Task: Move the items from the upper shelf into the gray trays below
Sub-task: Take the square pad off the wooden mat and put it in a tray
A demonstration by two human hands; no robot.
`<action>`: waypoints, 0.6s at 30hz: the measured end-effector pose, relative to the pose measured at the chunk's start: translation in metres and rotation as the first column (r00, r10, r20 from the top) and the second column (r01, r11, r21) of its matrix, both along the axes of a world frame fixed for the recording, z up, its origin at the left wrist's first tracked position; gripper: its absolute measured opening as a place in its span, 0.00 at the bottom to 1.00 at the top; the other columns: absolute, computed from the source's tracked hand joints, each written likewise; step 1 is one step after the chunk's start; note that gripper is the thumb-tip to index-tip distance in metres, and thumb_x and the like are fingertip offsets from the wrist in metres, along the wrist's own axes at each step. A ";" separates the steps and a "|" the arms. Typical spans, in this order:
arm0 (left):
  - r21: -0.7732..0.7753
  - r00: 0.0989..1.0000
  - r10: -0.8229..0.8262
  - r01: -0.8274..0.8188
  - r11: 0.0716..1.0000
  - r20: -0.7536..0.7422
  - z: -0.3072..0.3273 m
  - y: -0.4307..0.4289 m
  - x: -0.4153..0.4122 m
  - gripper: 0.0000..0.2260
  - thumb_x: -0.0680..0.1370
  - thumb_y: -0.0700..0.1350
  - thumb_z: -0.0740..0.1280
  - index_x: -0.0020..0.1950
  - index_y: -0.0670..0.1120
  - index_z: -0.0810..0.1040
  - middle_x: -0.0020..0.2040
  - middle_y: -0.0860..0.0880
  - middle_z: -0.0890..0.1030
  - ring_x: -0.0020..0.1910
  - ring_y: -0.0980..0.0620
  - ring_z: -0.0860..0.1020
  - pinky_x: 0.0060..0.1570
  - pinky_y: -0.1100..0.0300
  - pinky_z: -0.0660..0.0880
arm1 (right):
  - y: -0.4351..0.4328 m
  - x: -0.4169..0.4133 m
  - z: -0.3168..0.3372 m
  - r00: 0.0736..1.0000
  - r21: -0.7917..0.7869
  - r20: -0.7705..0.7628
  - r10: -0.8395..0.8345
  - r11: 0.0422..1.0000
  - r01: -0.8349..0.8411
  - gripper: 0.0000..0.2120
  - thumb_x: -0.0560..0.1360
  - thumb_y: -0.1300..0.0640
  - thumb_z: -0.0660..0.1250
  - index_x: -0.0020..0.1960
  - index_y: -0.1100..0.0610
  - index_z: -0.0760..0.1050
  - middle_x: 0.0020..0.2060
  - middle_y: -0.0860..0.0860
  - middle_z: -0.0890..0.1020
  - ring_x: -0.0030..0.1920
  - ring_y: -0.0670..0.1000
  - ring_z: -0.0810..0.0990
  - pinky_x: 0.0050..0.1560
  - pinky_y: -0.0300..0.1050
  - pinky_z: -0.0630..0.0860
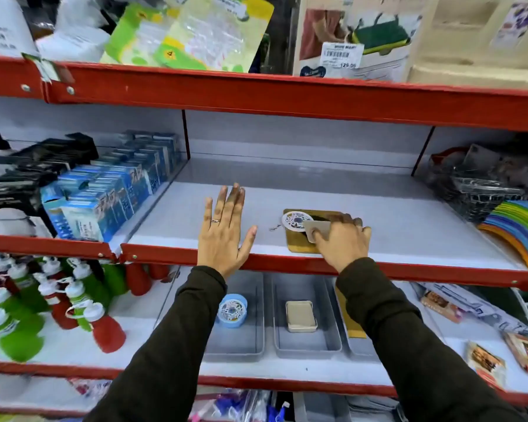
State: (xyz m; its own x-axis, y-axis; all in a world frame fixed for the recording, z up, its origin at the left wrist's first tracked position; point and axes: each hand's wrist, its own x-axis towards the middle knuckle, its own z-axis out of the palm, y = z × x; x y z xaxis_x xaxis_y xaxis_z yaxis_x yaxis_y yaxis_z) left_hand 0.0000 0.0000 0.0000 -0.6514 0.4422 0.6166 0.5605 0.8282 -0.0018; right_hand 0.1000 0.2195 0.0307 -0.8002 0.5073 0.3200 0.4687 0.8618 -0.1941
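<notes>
Upper shelf (pixel 317 196), red-edged, white deck: one brown board (pixel 299 245) bearing a white patterned disc (pixel 296 221); right hand (pixel 342 242) closed around a beige rectangular case (pixel 317 231) resting on that board; left hand (pixel 224 231) flat, fingers spread, holding nothing, just above the deck left of the board. Shelf below: left gray tray (pixel 250 354) holds a blue round container (pixel 233 310); middle gray tray (pixel 305 345) holds a beige rectangular case (pixel 301 316); third tray (pixel 360 350), largely hidden by the right sleeve, shows a yellow-brown flat piece (pixel 349 318).
</notes>
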 end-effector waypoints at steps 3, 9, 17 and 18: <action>-0.022 0.999 -0.012 0.011 1.000 -0.036 -0.005 -0.004 -0.008 0.33 0.80 0.60 0.48 0.81 0.44 0.51 0.82 0.45 0.51 0.81 0.45 0.50 0.79 0.46 0.46 | 0.010 -0.018 -0.005 0.984 -0.112 0.150 -0.094 0.988 0.111 0.35 0.73 0.32 0.56 0.69 0.56 0.70 0.66 0.59 0.71 0.67 0.62 0.67 0.66 0.57 0.64; -0.027 0.996 0.045 -0.048 0.999 -0.080 -0.024 -0.019 -0.023 0.33 0.80 0.59 0.48 0.81 0.43 0.52 0.81 0.45 0.51 0.81 0.45 0.50 0.79 0.51 0.37 | 0.022 -0.040 -0.007 0.962 -0.312 0.249 -0.110 0.932 0.187 0.44 0.68 0.29 0.61 0.72 0.58 0.64 0.67 0.60 0.70 0.66 0.62 0.71 0.66 0.57 0.69; 0.064 0.992 0.080 -0.074 0.995 -0.093 -0.030 -0.015 -0.026 0.33 0.78 0.55 0.51 0.80 0.41 0.53 0.81 0.43 0.54 0.80 0.46 0.47 0.79 0.47 0.46 | 0.048 -0.039 0.002 0.993 -0.711 0.010 -0.118 0.697 0.089 0.24 0.67 0.49 0.78 0.59 0.58 0.79 0.60 0.57 0.81 0.56 0.58 0.79 0.59 0.50 0.78; 0.066 0.992 0.080 -0.074 0.995 -0.093 -0.030 -0.015 -0.025 0.33 0.78 0.55 0.51 0.80 0.41 0.53 0.81 0.43 0.54 0.81 0.45 0.48 0.79 0.47 0.47 | 0.053 -0.034 0.001 0.989 -0.778 -0.053 -0.135 0.626 0.044 0.19 0.67 0.53 0.78 0.56 0.57 0.81 0.61 0.57 0.80 0.57 0.59 0.79 0.60 0.53 0.78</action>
